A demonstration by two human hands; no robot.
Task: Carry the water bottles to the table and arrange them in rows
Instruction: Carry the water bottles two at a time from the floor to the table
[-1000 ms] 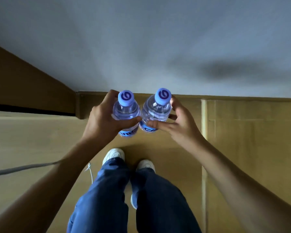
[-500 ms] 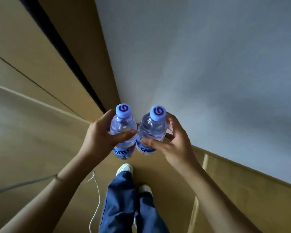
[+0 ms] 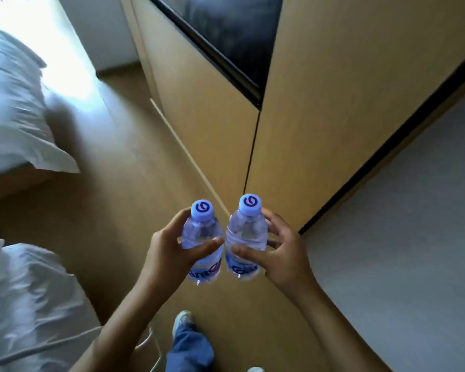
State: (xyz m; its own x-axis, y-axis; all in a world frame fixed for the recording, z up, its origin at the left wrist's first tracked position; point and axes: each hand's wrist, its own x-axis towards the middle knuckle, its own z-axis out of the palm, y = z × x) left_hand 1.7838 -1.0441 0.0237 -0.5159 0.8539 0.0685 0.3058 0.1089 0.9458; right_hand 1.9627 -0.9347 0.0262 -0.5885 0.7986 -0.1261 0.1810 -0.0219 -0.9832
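Each hand carries one bottle upright, cap up, likely so both can be set straight down in a row. The left hand [image 3: 169,248] wraps its fingers [image 3: 208,244] round the left bottle [image 3: 202,237]; the right hand [image 3: 282,253] grips the right bottle [image 3: 246,234] likewise. Both bottles hang side by side, barely apart, just before the wooden cabinet [image 3: 320,130], above the floor. No tabletop shows.
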